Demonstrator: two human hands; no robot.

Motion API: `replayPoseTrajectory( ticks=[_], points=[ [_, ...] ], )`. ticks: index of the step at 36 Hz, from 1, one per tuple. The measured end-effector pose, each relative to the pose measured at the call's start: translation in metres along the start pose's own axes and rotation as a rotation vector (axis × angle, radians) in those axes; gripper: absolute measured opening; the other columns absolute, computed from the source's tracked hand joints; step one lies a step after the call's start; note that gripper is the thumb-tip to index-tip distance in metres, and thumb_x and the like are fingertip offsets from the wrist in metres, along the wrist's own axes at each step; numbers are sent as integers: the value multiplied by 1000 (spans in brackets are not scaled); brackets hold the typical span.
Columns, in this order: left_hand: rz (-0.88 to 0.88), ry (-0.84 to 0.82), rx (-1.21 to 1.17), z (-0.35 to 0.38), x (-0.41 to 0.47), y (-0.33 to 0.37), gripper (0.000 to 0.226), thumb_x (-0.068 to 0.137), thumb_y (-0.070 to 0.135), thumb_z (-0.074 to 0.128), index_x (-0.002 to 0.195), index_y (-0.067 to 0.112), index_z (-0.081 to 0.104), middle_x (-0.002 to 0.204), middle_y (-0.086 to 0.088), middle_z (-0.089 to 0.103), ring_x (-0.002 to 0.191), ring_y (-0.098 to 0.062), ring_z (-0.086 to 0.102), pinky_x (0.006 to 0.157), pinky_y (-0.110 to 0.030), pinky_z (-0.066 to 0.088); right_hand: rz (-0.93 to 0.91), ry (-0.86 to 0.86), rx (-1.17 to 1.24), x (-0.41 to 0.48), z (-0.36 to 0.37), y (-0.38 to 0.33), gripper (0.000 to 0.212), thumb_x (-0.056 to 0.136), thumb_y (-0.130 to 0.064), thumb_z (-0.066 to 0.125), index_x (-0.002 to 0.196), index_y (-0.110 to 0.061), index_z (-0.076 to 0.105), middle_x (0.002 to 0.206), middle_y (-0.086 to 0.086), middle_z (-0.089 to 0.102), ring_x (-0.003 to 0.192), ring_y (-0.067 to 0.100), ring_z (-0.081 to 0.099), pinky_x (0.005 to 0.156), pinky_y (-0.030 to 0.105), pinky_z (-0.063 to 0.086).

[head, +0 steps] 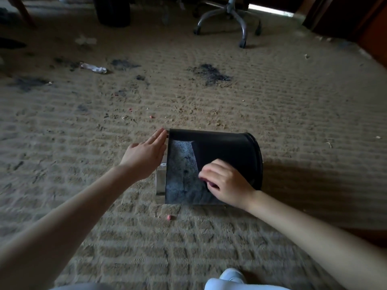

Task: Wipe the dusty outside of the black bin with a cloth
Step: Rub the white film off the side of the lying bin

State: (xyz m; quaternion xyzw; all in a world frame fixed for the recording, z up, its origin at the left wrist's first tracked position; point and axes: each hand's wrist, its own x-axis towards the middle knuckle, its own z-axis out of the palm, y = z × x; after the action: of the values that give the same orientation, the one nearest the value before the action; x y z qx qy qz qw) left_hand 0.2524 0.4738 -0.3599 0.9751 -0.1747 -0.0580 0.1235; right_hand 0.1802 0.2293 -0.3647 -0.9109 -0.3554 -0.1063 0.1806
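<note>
The black bin (228,146) lies on its side on the carpet, its silver rim end (160,181) to the left and its base to the right. A grey dusty patch (181,174) covers the left part of its upper side; the right part looks plain black. My left hand (144,154) presses flat, fingers straight, against the rim end. My right hand (225,183) rests on top of the bin with curled fingers gripping a dark cloth (200,155) that is hard to tell apart from the bin.
The carpet (293,114) is gritty, with dark stains (209,74), a crumpled wrapper (94,68) and pink crumbs (170,217). An office chair base (230,15) and a dark round object (113,11) stand at the back. Wooden furniture (356,19) sits at far right.
</note>
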Motion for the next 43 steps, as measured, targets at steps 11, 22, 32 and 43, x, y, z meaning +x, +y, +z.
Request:
replayPoseTrajectory(
  ticks=[11, 22, 32, 43],
  points=[
    [-13, 6, -66, 3, 3, 0, 51, 100, 38, 14, 149, 32, 1, 154, 20, -4, 118, -19, 53, 97, -39, 39, -1, -2, 82, -7, 2, 0, 17, 85, -9, 57, 97, -8, 69, 93, 3, 68, 87, 16, 58, 82, 28, 47],
    [-9, -14, -25, 2, 4, -1, 51, 99, 40, 12, 148, 34, -1, 154, 20, -5, 110, -22, 58, 97, -40, 39, 550, 19, 214, 110, -3, 38, 21, 88, -10, 54, 99, -19, 70, 97, 2, 68, 99, 18, 48, 72, 22, 28],
    [-11, -12, -4, 3, 4, -2, 51, 99, 42, 10, 148, 34, 0, 154, 18, -4, 109, -20, 59, 94, -38, 39, 276, 163, 204, 66, -3, 15, 19, 79, -1, 62, 89, -13, 73, 92, 0, 71, 83, 5, 51, 81, 9, 30],
    [-16, -22, -10, 0, 5, 0, 51, 99, 42, 10, 148, 34, -1, 154, 20, -5, 112, -20, 58, 96, -39, 39, 113, 91, 139, 10, 13, -5, 24, 76, 5, 69, 95, -9, 71, 97, 2, 68, 93, 18, 55, 86, 23, 42]
  ],
)
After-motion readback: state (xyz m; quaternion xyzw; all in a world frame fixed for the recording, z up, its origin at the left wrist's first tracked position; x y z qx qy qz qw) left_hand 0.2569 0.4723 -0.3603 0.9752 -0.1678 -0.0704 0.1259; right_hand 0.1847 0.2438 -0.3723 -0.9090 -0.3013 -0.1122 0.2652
